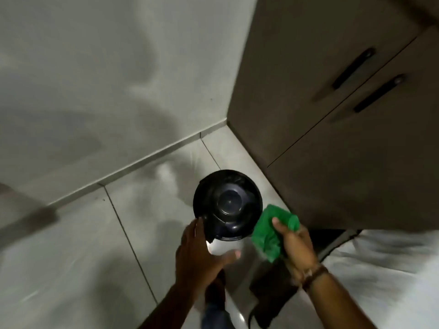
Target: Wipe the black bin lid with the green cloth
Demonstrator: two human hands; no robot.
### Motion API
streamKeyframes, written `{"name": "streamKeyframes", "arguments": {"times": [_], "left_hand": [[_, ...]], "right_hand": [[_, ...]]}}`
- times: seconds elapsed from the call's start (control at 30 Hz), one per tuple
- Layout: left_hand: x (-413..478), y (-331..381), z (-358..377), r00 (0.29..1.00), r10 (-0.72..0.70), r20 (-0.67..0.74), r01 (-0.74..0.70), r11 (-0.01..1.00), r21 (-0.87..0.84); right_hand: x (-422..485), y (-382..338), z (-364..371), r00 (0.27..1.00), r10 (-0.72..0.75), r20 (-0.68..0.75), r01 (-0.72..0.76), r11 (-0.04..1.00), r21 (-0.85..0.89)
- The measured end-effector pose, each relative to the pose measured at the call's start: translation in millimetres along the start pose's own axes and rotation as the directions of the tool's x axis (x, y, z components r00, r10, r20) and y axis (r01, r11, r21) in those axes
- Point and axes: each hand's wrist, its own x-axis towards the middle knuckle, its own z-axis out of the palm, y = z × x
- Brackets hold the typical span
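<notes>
A round black bin lid sits on top of a shiny metal bin standing on the tiled floor in the corner. My left hand is spread open against the bin's left side just below the lid, fingertips near the lid's edge. My right hand holds a bunched green cloth just to the right of the lid, close to its rim but apart from it. A black flap of bin liner hangs at the lid's lower left.
A brown cabinet with two black handles stands immediately right of the bin. A pale wall with a skirting strip runs behind. Grey floor tiles lie to the left. A white cloth-covered surface is at the lower right.
</notes>
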Motion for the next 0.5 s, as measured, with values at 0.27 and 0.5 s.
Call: {"name": "streamKeyframes", "arguments": {"times": [0.27, 0.5], "left_hand": [[156, -87, 115, 0.992, 0.077, -0.102, -0.066, 0.992, 0.105], [189, -119, 153, 0.978, 0.14, -0.155, -0.139, 0.99, 0.015]], "right_hand": [[200, 46, 75, 0.791, -0.611, 0.028, 0.35, 0.415, -0.84], [250, 115, 101, 0.714, -0.692, 0.106, 0.323, 0.192, -0.927]]}}
